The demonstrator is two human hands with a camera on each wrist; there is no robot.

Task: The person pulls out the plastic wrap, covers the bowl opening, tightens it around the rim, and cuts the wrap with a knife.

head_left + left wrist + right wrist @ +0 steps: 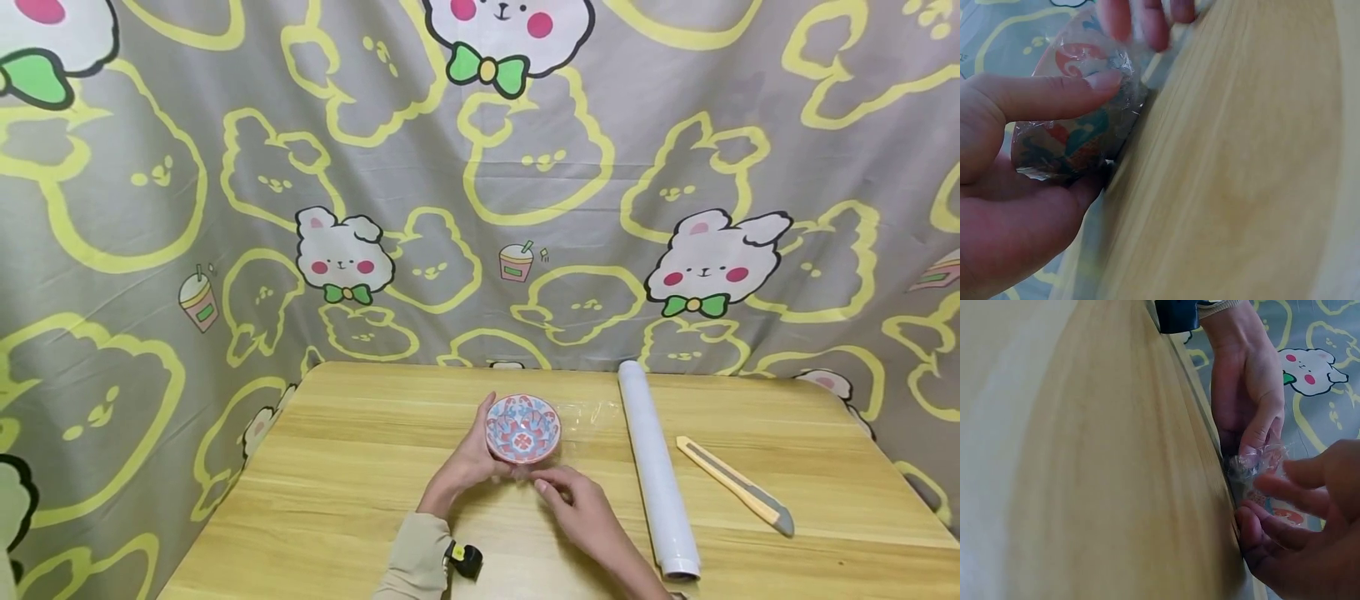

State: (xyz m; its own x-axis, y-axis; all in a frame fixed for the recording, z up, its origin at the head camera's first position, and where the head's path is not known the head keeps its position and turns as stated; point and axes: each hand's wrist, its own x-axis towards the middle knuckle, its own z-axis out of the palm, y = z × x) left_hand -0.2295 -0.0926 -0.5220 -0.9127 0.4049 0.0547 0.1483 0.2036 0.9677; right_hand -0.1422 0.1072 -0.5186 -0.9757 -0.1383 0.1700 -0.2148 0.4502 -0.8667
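Note:
A small bowl [522, 429] with a red, blue and white flower pattern is tilted to face the head camera. Clear plastic film [1125, 69] clings to its outside and bunches near the base. My left hand [468, 458] grips the bowl from the left, its thumb pressing the crumpled film in the left wrist view. Just below the bowl's rim is my right hand [585, 512], fingers bent and close to the film. In the right wrist view its fingertips [1266, 484] stand apart beside the film; whether they touch it is hard to see.
A long white roll of film [656, 475] lies on the wooden table [322, 475] right of the hands. Beyond it rests a yellow and grey box cutter [735, 486]. A patterned curtain [420, 192] hangs behind. My left wrist wears a black device [467, 560].

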